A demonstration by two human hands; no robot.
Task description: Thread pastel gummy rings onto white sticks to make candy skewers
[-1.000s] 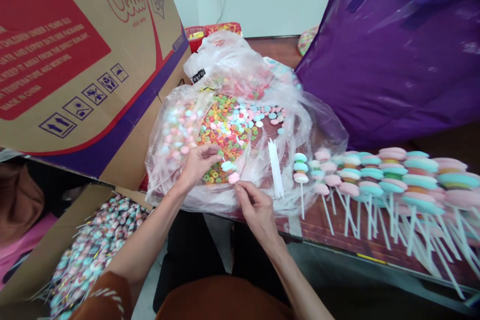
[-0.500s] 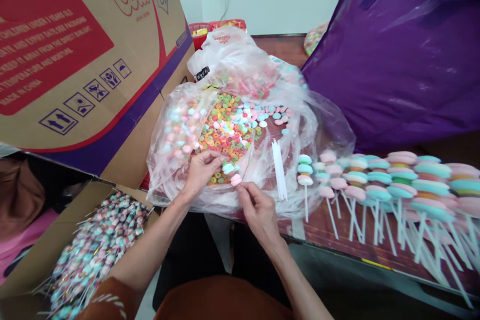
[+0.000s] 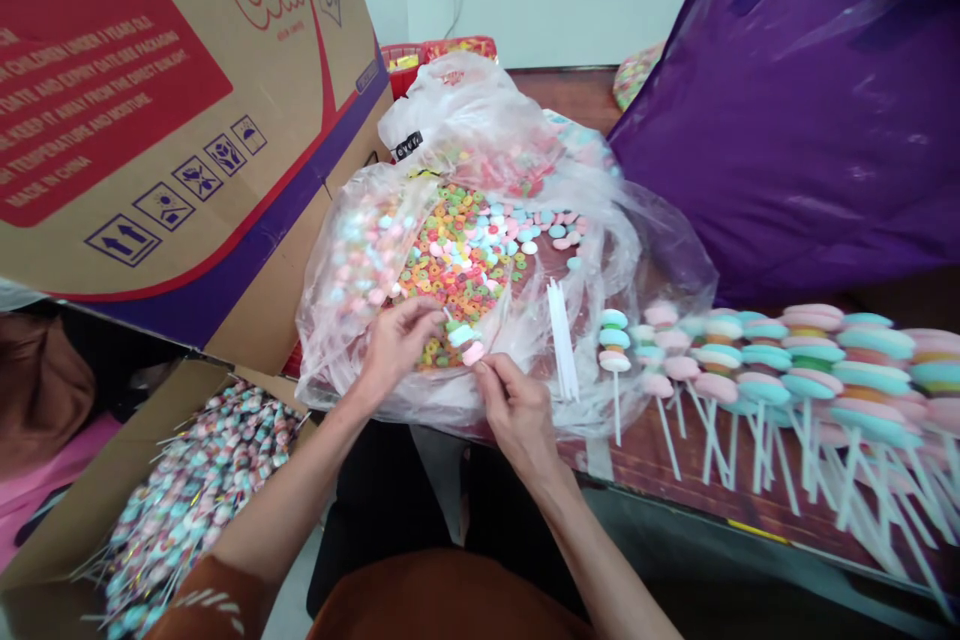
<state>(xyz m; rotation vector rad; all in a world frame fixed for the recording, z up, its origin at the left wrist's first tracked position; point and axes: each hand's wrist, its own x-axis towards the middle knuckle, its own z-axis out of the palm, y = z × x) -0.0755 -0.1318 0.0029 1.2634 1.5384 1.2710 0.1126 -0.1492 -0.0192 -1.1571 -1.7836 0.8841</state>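
My right hand (image 3: 517,410) pinches the lower end of a candy skewer (image 3: 466,338) between thumb and forefinger. Pink, pale blue and green candies are threaded along it, and a short bit of white stick shows at its upper end. Beside that end is my left hand (image 3: 401,340), thumb and fingertips drawn together; whatever is between them is hidden. Under and behind the hands, loose candy rings (image 3: 457,270) in orange, green and red lie spread on clear plastic. Pink, blue and white candy discs (image 3: 532,232) lie just past them.
White sticks (image 3: 561,340) lie to the right of my hands. Finished candy skewers (image 3: 810,360) are lined along the table's right side. A printed carton (image 3: 165,100) stands at left, above a box of skewers (image 3: 195,500). A purple bag (image 3: 810,120) fills the back right.
My left fingertips have come slightly away from the skewer's upper end, where the stick tip now shows. My right hand keeps its pinch. The view has shifted slightly.
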